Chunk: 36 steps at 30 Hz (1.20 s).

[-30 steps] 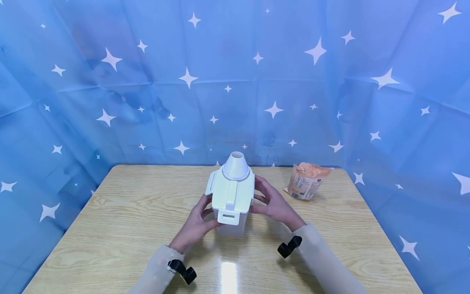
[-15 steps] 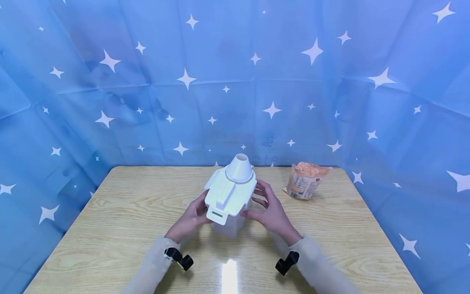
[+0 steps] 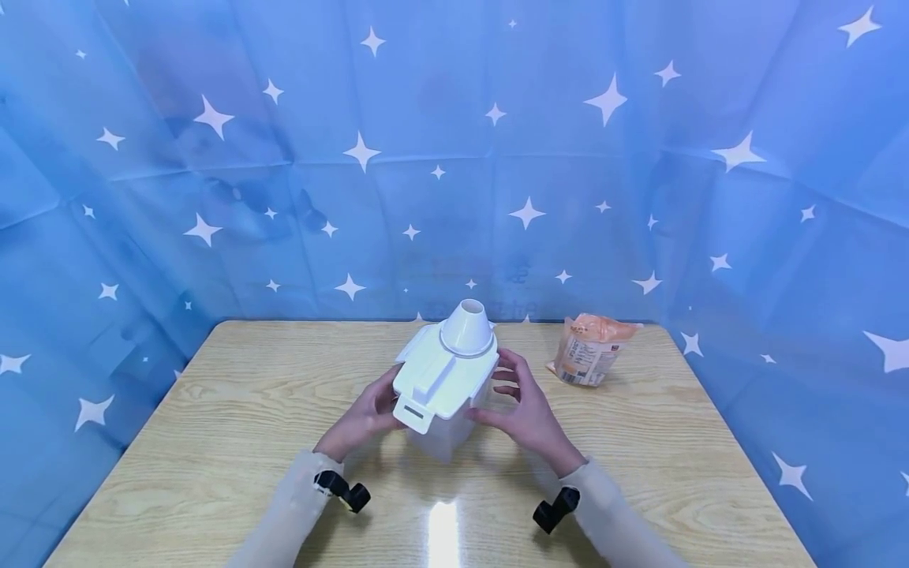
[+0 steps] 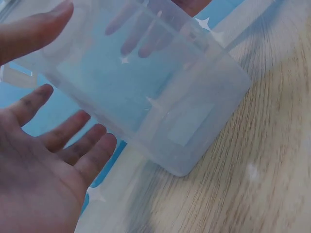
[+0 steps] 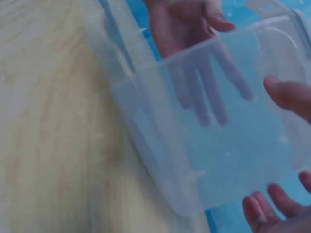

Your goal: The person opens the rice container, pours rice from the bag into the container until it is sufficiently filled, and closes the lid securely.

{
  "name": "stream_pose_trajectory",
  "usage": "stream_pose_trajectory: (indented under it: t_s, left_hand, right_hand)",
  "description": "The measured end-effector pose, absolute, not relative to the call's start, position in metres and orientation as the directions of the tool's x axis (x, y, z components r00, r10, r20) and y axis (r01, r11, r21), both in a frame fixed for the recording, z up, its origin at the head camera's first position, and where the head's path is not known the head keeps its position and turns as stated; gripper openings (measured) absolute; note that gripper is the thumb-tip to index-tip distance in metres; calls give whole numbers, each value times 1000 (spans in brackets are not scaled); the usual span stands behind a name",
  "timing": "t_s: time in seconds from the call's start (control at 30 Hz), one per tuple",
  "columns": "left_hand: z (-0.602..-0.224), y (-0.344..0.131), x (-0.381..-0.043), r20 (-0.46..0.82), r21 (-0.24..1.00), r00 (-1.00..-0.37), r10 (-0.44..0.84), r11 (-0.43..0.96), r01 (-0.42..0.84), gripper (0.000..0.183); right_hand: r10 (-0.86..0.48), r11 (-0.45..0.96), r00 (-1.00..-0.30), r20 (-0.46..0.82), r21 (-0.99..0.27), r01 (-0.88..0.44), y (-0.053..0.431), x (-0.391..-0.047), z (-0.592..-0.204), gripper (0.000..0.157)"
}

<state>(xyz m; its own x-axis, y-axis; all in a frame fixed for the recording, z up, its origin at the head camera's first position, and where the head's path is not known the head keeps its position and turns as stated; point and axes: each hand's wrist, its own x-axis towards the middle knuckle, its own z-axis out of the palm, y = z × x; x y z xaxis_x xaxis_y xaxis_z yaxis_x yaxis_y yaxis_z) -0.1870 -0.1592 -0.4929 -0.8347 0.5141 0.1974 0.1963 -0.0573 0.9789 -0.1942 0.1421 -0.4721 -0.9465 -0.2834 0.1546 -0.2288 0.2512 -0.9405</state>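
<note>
A translucent plastic storage container [image 3: 447, 432] stands between both hands, turned at an angle. Its white lid [image 3: 449, 369] carries a cone-shaped cap [image 3: 466, 330] at the far end and a latch [image 3: 413, 414] at the near end. My left hand [image 3: 365, 412] holds the left side, its thumb across the container wall [image 4: 160, 97] in the left wrist view and its fingers along the edge. On the opposite side, my right hand [image 3: 527, 406] holds it with thumb in front and fingers behind. I cannot tell whether its base touches the table.
An orange and white food bag [image 3: 591, 351] stands at the back right of the wooden table [image 3: 270, 402]. A blue curtain with white stars [image 3: 398, 197] hangs behind and along both sides.
Both hands have turned the container, so its latch end has swung left and its cap end slightly right. The bag has stayed in place.
</note>
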Motion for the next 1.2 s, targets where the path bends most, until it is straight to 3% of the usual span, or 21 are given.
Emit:
stream_pose_trajectory:
  t_s: [0.17, 0.37, 0.63, 0.93, 1.2]
  left_hand:
    - [-491, -154, -176, 181, 980, -883, 432, -7, 197, 87]
    - [-487, -140, -159, 188, 970, -951, 245, 105, 218, 86]
    - [-489, -121, -144, 147, 985, -984, 102, 75, 155, 83]
    - [-489, -122, -143, 111, 992, -988, 104, 49, 116, 79]
    - [-486, -136, -150, 102, 988, -970, 222, 92, 125, 75]
  right_hand:
    - [-381, 196, -904, 193, -939, -283, 154, -205, -466, 94]
    - [-490, 130, -842, 224, -937, -325, 163, -226, -458, 93]
    - [-612, 59, -764, 204, -952, -301, 163, -245, -461, 98]
    - [-570, 78, -802, 176, -961, -267, 160, -242, -465, 95]
    - [-462, 148, -863, 204, -942, -302, 155, -230, -466, 94]
